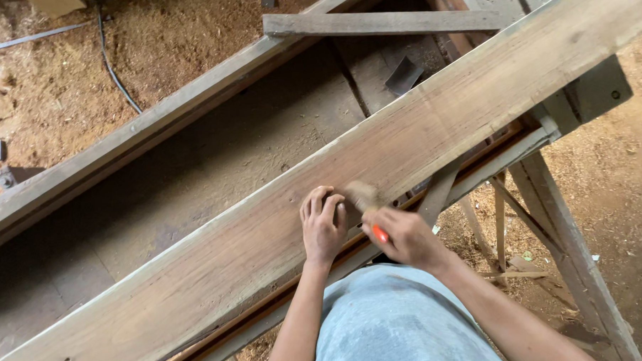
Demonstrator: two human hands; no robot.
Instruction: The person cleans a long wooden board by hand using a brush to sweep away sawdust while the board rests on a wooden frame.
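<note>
Left hand (323,227) lay flat, fingers spread on the long wooden plank (280,232), probably steadying it; it gripped nothing. Right hand (407,236), at its 3 o'clock, was closed round an orange-handled tool (370,209), head blurred. The plank ran diagonally, 8 to 2 o'clock, across the sawhorse (549,194); it looked weathered, dusty and reddish-streaked.

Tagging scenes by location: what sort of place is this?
Probably a woodworking shop: a long plank on a wooden trestle, and sawdust covering the floor.
</note>
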